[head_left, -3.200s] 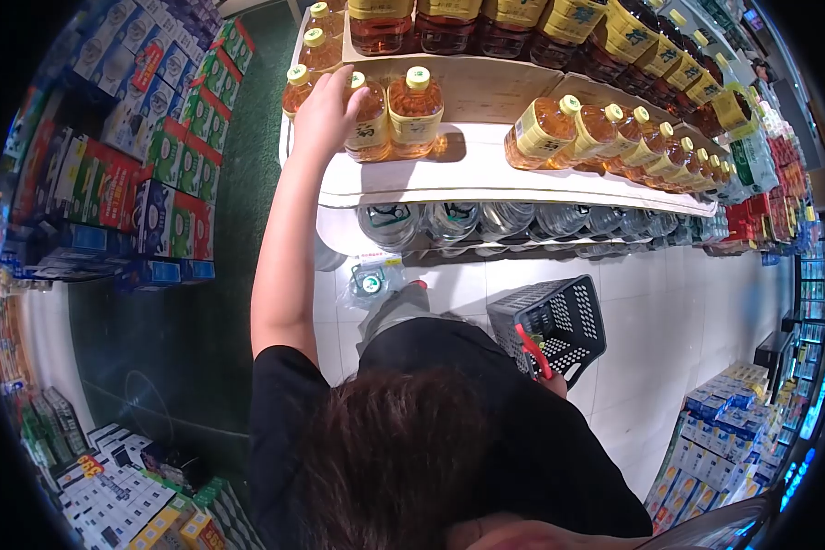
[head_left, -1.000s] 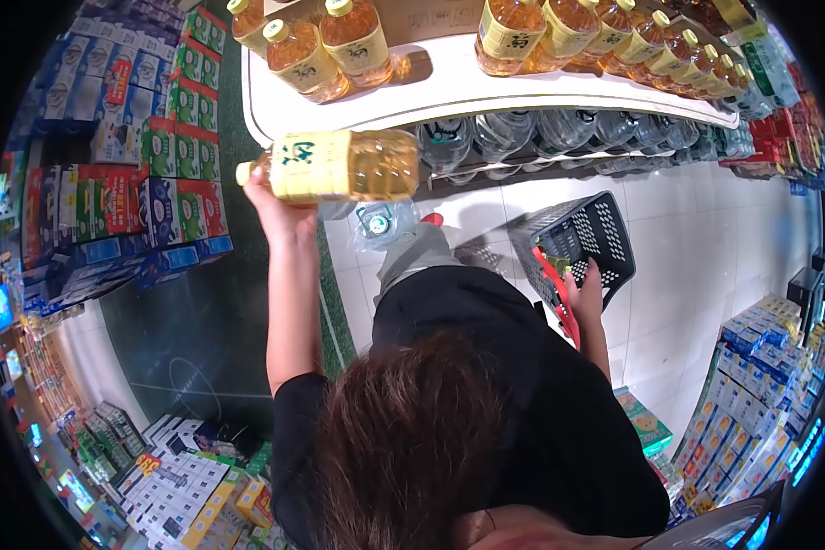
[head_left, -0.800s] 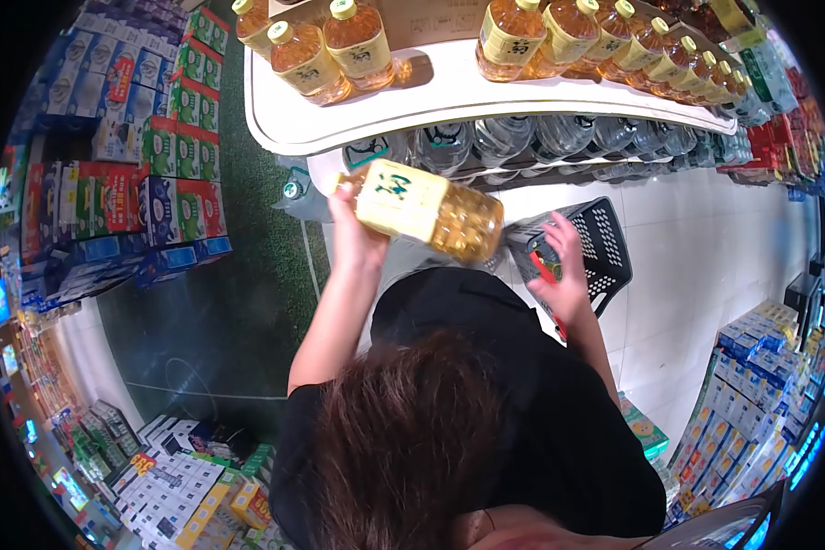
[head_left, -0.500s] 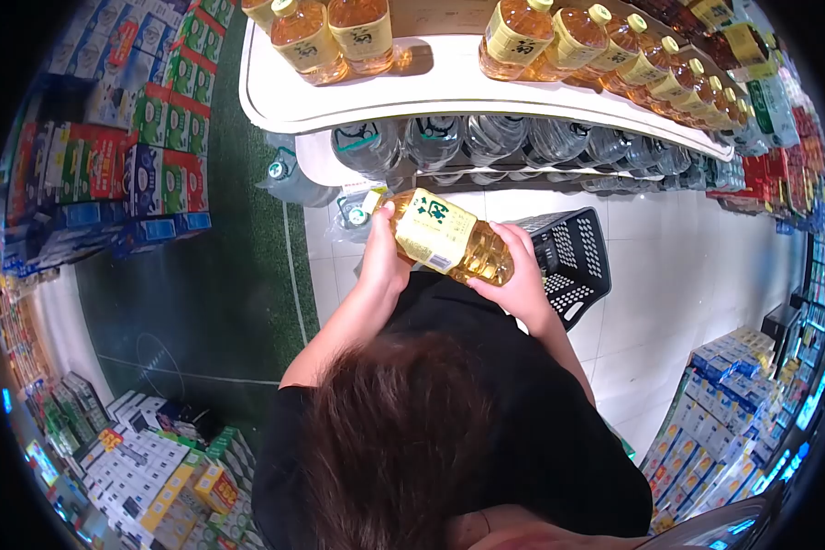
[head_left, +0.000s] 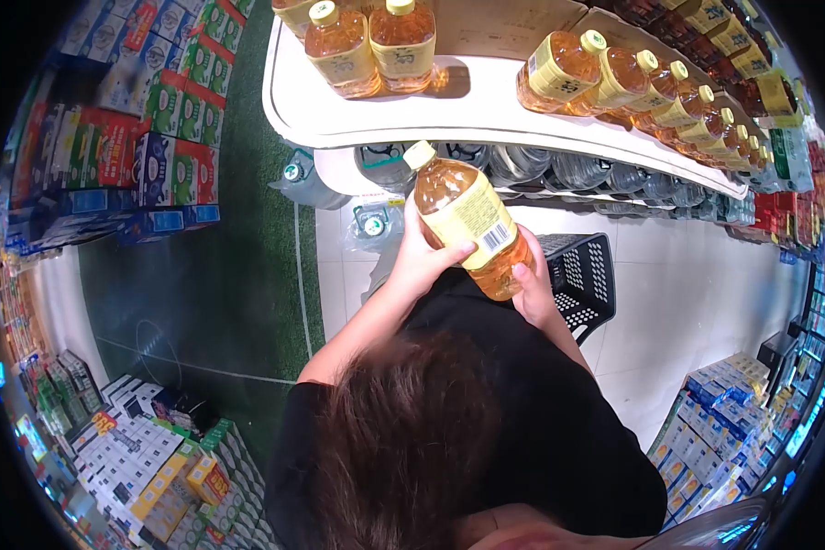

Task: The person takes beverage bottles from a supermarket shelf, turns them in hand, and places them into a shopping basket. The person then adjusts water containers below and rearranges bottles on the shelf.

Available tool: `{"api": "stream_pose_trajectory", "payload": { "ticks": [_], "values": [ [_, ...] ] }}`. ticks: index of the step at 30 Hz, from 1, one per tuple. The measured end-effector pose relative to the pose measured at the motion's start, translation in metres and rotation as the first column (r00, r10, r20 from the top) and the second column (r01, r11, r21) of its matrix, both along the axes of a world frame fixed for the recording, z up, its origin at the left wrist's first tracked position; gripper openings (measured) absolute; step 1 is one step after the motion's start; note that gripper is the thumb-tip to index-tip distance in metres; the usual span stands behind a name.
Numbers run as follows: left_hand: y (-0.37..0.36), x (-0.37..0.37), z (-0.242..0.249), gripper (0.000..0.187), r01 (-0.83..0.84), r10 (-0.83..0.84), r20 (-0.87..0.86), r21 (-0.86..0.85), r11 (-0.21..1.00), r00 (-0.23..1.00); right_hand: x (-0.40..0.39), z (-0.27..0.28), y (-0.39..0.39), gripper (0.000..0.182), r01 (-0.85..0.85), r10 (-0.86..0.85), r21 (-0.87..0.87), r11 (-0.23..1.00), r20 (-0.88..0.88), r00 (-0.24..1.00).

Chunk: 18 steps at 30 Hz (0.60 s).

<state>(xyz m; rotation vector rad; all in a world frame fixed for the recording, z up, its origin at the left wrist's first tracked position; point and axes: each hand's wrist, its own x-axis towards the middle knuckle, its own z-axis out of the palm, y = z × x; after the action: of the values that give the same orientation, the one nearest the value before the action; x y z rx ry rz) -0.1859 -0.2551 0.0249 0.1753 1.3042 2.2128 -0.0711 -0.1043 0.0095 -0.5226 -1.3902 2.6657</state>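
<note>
An amber bottle with a yellow label and yellow cap (head_left: 467, 215) is tilted in front of my chest, its cap toward the shelf and its barcode facing up. My left hand (head_left: 423, 249) wraps round its left side, the thumb lying over the label. Around the lower right part of the bottle, near its base, are the fingers of my right hand (head_left: 533, 286). Similar bottles (head_left: 403, 50) stand upright on the white shelf (head_left: 357, 122) ahead, with a longer row of them (head_left: 559, 73) to the right.
Large clear water bottles (head_left: 573, 170) fill the lower shelf. A black basket (head_left: 588, 280) is just right of my body. Stacked cartons (head_left: 179, 115) rise at the left, and more boxes (head_left: 715, 431) stand at the lower right. Another clear bottle (head_left: 373, 223) sits near the shelf's left end.
The held bottle has turned more upright, its cap swinging toward the shelf and its barcode side coming up. My left hand has shifted lower along it. The shelf appears slightly lower and further right.
</note>
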Motion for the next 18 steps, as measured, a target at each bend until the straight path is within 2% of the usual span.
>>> {"api": "stream_pose_trajectory", "payload": {
  "ticks": [3,7,10,14,15,18],
  "values": [
    [0.014,-0.026,-0.008,0.096,-0.032,0.03,-0.057,-0.034,0.999,0.998,-0.025,0.006,0.013,0.071,-0.077,0.076,0.047,0.996,0.031,0.997],
    [0.023,-0.059,-0.009,0.089,-0.02,0.0,-0.222,-0.087,0.996,0.975,-0.047,-0.005,0.025,0.066,-0.218,0.213,0.327,0.919,0.053,0.976],
    [0.03,-0.072,-0.015,0.086,0.025,-0.058,-0.251,-0.133,0.991,0.966,-0.056,-0.012,0.023,0.07,-0.288,0.267,0.309,0.906,0.111,0.957],
    [0.042,-0.074,-0.022,0.1,-0.036,-0.089,-0.333,-0.352,0.935,0.939,-0.062,-0.02,0.023,0.074,-0.246,0.227,0.329,0.912,0.096,0.969],
    [0.045,-0.073,-0.02,0.107,-0.06,-0.096,-0.342,-0.42,0.905,0.935,-0.06,-0.043,0.028,0.078,-0.191,0.18,0.205,0.96,0.07,0.981],
    [0.057,-0.074,-0.022,0.11,-0.102,-0.061,-0.363,-0.413,0.905,0.93,-0.071,-0.041,0.04,0.08,-0.131,0.125,0.107,0.986,0.058,0.99]
  ]
}}
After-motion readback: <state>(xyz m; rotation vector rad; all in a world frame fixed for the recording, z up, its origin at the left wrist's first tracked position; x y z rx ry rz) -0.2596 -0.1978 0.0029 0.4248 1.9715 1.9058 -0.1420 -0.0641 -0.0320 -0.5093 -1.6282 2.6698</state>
